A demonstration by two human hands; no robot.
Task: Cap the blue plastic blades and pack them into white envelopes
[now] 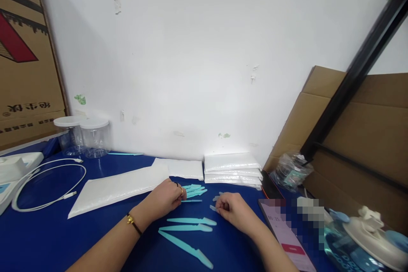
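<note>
Several turquoise eyebrow razors (194, 190) lie in a bunch at the middle of the blue table. My left hand (168, 197) is closed at the left end of one razor (193, 201), just below that bunch. Nearer to me lie three more turquoise razors (188, 228), the lowest one slanting down to the right. My right hand (230, 207) has its fingers pinched together at small translucent pieces (214, 208); whether it grips one is hidden behind the fingers.
White padded envelopes (232, 162) are stacked by the wall, with others (119, 187) to the left. A phone (285, 233) and a bottle (366, 238) stand right. Lidded clear jars (96, 138) and a white cable (84, 174) are left.
</note>
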